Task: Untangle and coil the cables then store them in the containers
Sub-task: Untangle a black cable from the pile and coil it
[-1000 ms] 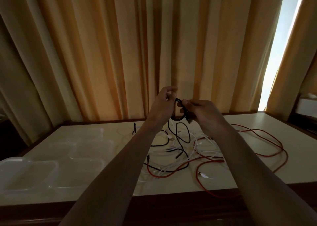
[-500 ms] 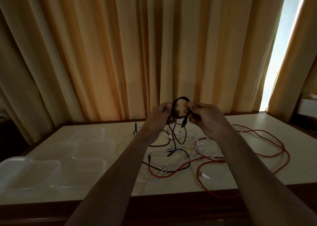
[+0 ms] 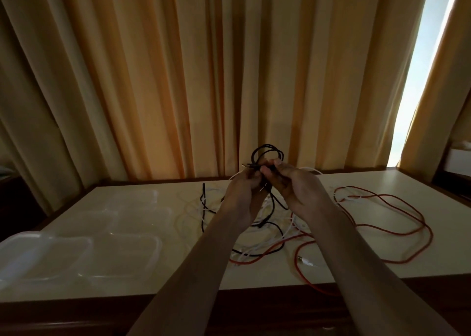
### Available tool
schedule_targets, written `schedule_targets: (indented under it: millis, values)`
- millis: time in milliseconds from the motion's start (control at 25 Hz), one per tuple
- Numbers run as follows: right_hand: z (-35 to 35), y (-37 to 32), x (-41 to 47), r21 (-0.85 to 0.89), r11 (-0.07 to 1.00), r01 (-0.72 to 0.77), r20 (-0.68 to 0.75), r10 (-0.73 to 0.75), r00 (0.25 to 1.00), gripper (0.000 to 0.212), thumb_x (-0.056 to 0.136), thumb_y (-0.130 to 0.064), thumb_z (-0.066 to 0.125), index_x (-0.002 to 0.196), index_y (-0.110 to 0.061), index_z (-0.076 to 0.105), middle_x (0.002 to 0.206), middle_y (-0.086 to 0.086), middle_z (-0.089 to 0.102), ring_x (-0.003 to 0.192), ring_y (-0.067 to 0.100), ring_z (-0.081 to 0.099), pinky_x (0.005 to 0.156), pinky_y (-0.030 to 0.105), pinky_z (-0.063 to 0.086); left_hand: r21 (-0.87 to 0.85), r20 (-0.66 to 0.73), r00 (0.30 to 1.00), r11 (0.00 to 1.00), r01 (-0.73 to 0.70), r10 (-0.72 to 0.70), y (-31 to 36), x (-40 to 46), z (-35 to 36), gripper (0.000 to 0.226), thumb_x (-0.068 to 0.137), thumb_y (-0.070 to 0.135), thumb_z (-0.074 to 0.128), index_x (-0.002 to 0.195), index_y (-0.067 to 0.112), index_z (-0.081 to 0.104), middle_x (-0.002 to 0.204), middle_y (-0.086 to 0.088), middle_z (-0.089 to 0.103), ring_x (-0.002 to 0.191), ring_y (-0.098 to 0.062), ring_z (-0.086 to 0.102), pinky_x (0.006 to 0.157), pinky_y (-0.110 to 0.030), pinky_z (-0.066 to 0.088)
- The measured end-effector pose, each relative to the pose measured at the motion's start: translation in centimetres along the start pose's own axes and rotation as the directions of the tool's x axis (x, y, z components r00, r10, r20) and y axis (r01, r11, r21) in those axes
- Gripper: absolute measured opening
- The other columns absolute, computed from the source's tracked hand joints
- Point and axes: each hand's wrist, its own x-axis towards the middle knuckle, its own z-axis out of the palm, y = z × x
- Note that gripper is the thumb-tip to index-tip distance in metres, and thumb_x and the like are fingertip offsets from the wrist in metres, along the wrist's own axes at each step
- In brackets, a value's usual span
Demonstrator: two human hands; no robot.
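Head view: black cable [image 3: 267,150] in both hands.

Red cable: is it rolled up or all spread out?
Spread out. The red cable sprawls in loose loops across the table, uncoiled.

No text, label, brand, number or sign can be read anywhere in this view (the light is dim and the surfaces in sight show as plain).
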Motion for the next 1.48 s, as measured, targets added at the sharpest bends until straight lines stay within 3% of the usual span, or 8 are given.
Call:
schedule_targets:
  millis: [160,440,800,1040,1200,1280,1360,1480]
  values:
    - [0.2,1.0,0.1,0.0,1.0,-0.003,-0.009,0.003,1.0,0.018,0.099,-0.004,0.064,0.106,0.01,0.072,0.106,0.024,0.076,0.098,0.03,0.077,0.076,0.03,0.064,-0.045,0.049,0.997,0.997,0.055,-0.053,-0.7,-0.8,0.4,0.036,0.102,0.011,0.052,0.134,0.0,0.064,0.136,-0.018,0.066,0.123,-0.024,0.063,0.106,-0.033,0.047]
    - [-0.7,1.8,0.1,-0.599,0.801,-0.001,-0.164,-0.121,0.979,0.019,0.085,-0.032,0.081,0.095,-0.016,0.083,0.103,0.003,0.079,0.09,0.022,0.064,0.073,0.036,0.049,-0.047,-0.12,0.992,0.998,-0.036,0.03,0.6,-0.2,0.7,0.033,0.108,0.016,0.049,0.128,-0.006,0.064,0.124,-0.014,0.071,0.11,-0.019,0.068,0.078,-0.024,0.056]
    - [-0.1,1.8,-1.3,-0.708,0.685,0.171,0.135,-0.106,0.985,0.028,0.081,-0.002,0.081,0.104,-0.018,0.078,0.093,0.005,0.081,0.094,0.018,0.077,0.08,0.032,0.06,0.183,-0.277,0.938,0.969,-0.163,0.21,0.7,0.5,0.4,0.026,0.11,0.018,0.046,0.103,0.009,0.069,0.102,-0.007,0.076,0.101,-0.02,0.072,0.078,-0.03,0.058]
    - [-1.0,1.1,-0.2,-0.546,0.834,0.084,-0.03,-0.12,0.992,0.037,0.09,0.011,0.061,0.113,-0.016,0.068,0.095,0.007,0.071,0.085,0.02,0.067,0.072,0.033,0.056,0.138,-0.208,0.95,0.968,-0.208,0.233,1.1,1.1,-1.2,0.023,0.109,0.011,0.046,0.105,0.005,0.067,0.106,-0.01,0.076,0.107,-0.022,0.072,0.09,-0.031,0.057]
    - [-2.2,0.3,0.9,-0.69,0.722,0.053,-0.188,-0.25,0.95,0.035,0.09,0.006,0.046,0.104,-0.017,0.067,0.085,0.009,0.06,0.07,0.022,0.054,0.061,0.036,0.044,0.146,-0.144,0.966,0.97,-0.194,0.215,1.6,2.0,-2.7,0.023,0.109,0.01,0.046,0.124,-0.002,0.057,0.121,-0.021,0.071,0.114,-0.029,0.071,0.094,-0.04,0.06]
    - [-2.1,0.2,1.3,-0.6,0.799,0.035,-0.255,-0.232,0.939,0.037,0.093,0.005,0.036,0.104,-0.012,0.066,0.077,0.009,0.054,0.062,0.021,0.047,0.057,0.035,0.039,0.379,-0.144,0.957,0.907,-0.182,0.252,1.8,2.5,-3.2,0.02,0.109,0.014,0.048,0.122,0.005,0.06,0.118,-0.016,0.073,0.114,-0.029,0.07,0.099,-0.045,0.057]
    - [-1.7,-0.1,1.4,-0.49,0.87,0.048,-0.312,-0.226,0.923,0.038,0.095,0.005,0.034,0.109,-0.008,0.067,0.077,0.009,0.054,0.061,0.019,0.047,0.055,0.033,0.041,0.705,-0.115,0.938,0.692,-0.155,0.327,1.8,2.5,-3.5,0.019,0.109,0.015,0.047,0.119,0.011,0.063,0.109,-0.007,0.075,0.108,-0.021,0.07,0.093,-0.031,0.053]
    - [-1.1,-0.7,1.1,-0.338,0.931,0.137,-0.277,-0.238,0.931,0.033,0.096,0.006,0.038,0.106,-0.009,0.065,0.081,0.007,0.056,0.058,0.015,0.048,0.051,0.027,0.034,0.85,-0.066,0.949,0.516,-0.108,0.307,1.0,2.1,-3.5,0.023,0.111,0.017,0.043,0.126,0.008,0.059,0.1,-0.007,0.07,0.09,-0.013,0.066,0.07,-0.013,0.046]
